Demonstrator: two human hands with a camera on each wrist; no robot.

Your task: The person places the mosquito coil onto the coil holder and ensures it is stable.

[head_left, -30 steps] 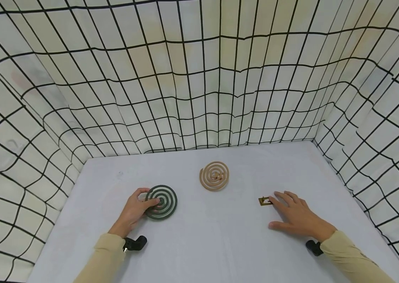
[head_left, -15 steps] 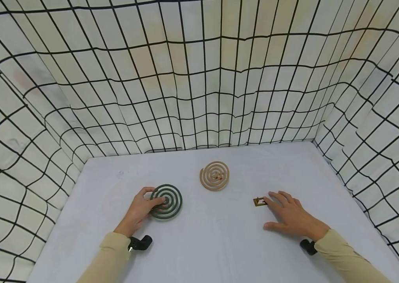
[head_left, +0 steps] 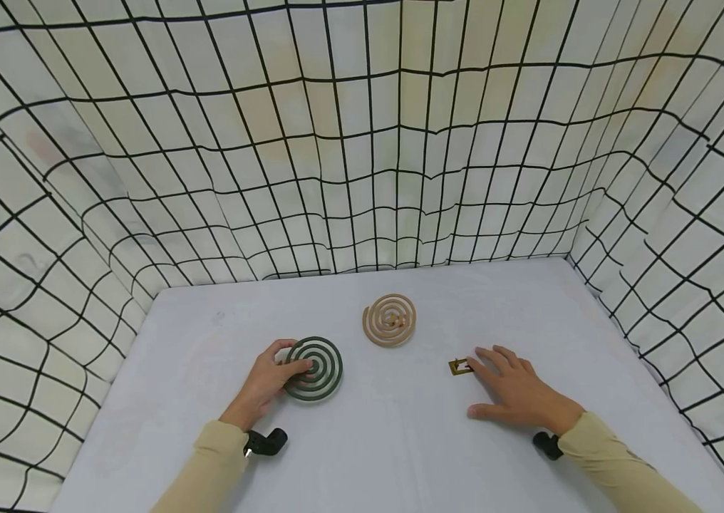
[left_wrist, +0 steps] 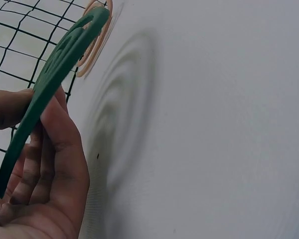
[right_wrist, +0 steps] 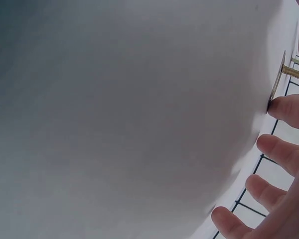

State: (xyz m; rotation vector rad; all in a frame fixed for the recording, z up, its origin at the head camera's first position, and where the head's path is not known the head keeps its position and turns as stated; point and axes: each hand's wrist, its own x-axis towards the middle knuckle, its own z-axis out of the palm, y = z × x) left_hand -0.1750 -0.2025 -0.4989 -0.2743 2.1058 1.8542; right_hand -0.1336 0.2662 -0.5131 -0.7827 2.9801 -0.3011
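Between thumb and fingers, my left hand (head_left: 266, 381) pinches a green mosquito coil (head_left: 326, 368). The left wrist view shows that coil (left_wrist: 52, 94) tilted and raised off the white surface, its spiral shadow beside it. My right hand (head_left: 516, 392) lies spread low over the surface, palm down. Its index fingertip touches the edge of a small brass-coloured metal coil stand (head_left: 454, 368), a flat plate with a cut-out and a raised tab. In the right wrist view the stand (right_wrist: 278, 82) is seen edge-on at the index finger; the other fingers are extended.
A tan mosquito coil (head_left: 390, 320) lies farther back, between the two hands. The white table surface (head_left: 394, 434) is bounded at the back and sides by black netting (head_left: 362, 206) over white walls.
My left hand has carried the green coil rightward. My right hand has slid left, and the metal stand has moved left with its fingertip. The tan coil stays put.
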